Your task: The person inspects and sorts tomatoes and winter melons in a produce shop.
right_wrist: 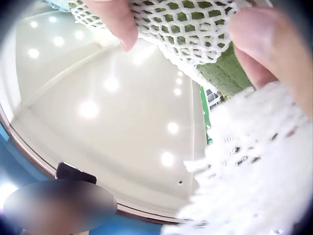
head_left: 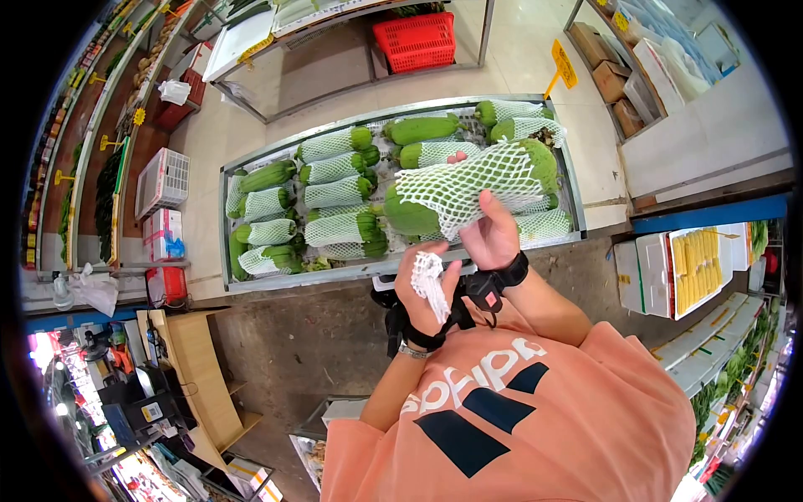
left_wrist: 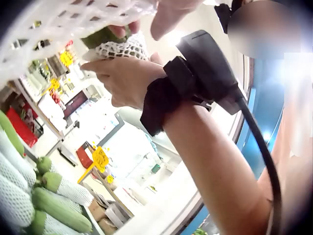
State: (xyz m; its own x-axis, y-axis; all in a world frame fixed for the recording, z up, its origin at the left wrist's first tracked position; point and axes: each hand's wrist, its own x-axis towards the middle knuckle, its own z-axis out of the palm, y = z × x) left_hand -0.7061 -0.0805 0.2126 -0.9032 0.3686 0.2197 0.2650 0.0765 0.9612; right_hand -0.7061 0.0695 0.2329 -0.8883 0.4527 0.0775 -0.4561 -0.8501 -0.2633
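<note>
Gourd (head_left: 414,216), one, netted, in right grip's (head_left: 492,237) pinch; loose net (head_left: 430,278), one, bunched in left grip (head_left: 421,303).

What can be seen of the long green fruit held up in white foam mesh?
The long green fruit lies roughly level above the metal bin. A white foam mesh sleeve covers most of it, stretched wide; smooth green skin shows at both ends. The right hand pinches the sleeve from below. The left hand, close by, holds a bunched white net.

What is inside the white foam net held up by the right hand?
A green vegetable: one bare end sticks out of the net. The rest shows only through the mesh holes.
</note>
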